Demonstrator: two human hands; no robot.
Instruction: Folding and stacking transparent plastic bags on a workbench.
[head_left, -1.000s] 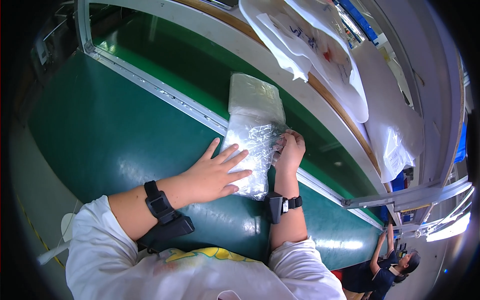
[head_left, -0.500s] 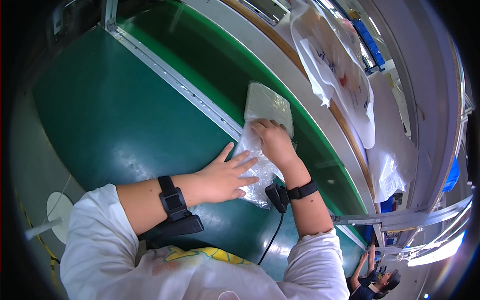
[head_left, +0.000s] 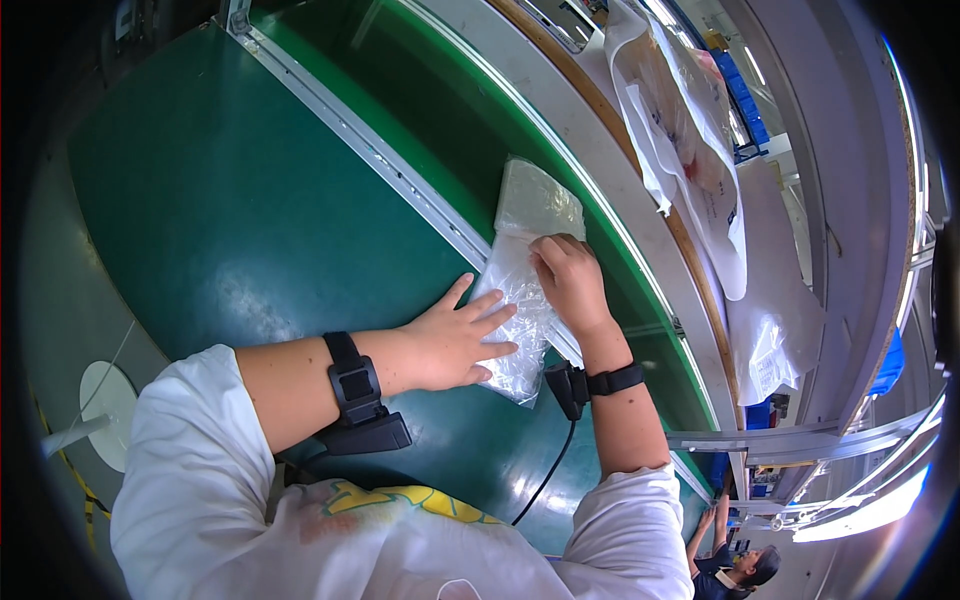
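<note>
A clear plastic bag (head_left: 515, 362) lies slantwise over the metal rail and the green work surface. Its far end overlaps a folded stack of clear plastic film (head_left: 540, 197). My left hand (head_left: 455, 335) rests flat on the bag's left side, fingers spread. Over the bag's right edge, close to the film stack, is my right hand (head_left: 573, 283). Its fingers are curled together, and their tips hide whatever is between them. Both wrists wear black straps with small black devices.
A metal rail (head_left: 370, 150) divides the green surface (head_left: 230, 220). Beyond it runs a grey ledge with a wooden edge (head_left: 690, 235), where plastic sheeting (head_left: 700, 150) hangs. A black cable (head_left: 548, 470) trails from my right wrist. Another person (head_left: 735, 570) is at lower right.
My right hand has drawn back slightly to the right, off the film stack, and its fingers have curled in. My left hand has stayed on the bag. The view has shifted slightly.
</note>
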